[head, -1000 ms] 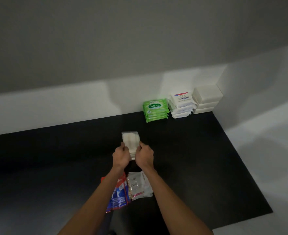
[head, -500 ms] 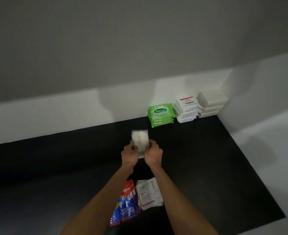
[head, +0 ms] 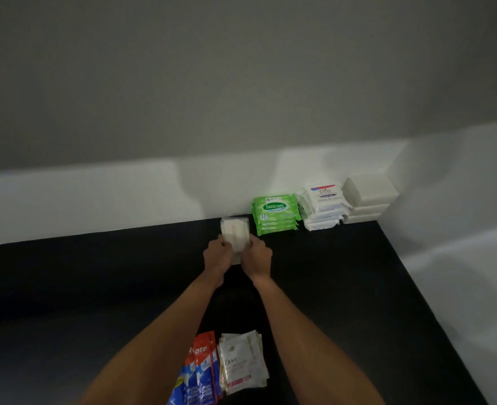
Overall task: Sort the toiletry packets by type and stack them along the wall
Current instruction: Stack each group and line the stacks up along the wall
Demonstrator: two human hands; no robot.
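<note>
Forward from mid-counter, both hands have carried the clear packets (head: 235, 232) to the foot of the wall (head: 95, 200). The bundle's far edge now sits at the line where the pale band meets the black counter (head: 358, 287), just left of the green wipe packs (head: 274, 213). A second ago it was well short of that row.

The left hand (head: 216, 255) and right hand (head: 259, 257) grip the bundle from either side, fingers curled round its near half. It is a flat, rectangular sheaf of glossy see-through film with soft off-white contents. A pale strip of it shows below the knuckles. Whether it already rests on the counter cannot be told.

Along the wall the green wipe packs are soft, pillowy film pouches piled neatly, with an oval label on top. Touching them on the right are the white Dove packs (head: 323, 204), crinkled at their sealed ends and stacked slightly askew. In the corner stand the white blocks (head: 370, 195), matte and sharp-edged, three high.

Near the person, between the forearms, lie the toothpaste sachets (head: 202, 372), shiny red-and-blue foil strips overlapping one another. Just beside them are the Dove sachets (head: 241, 362), flat pearly-white squares in a loose fan. The counter is matte black and smooth.
</note>
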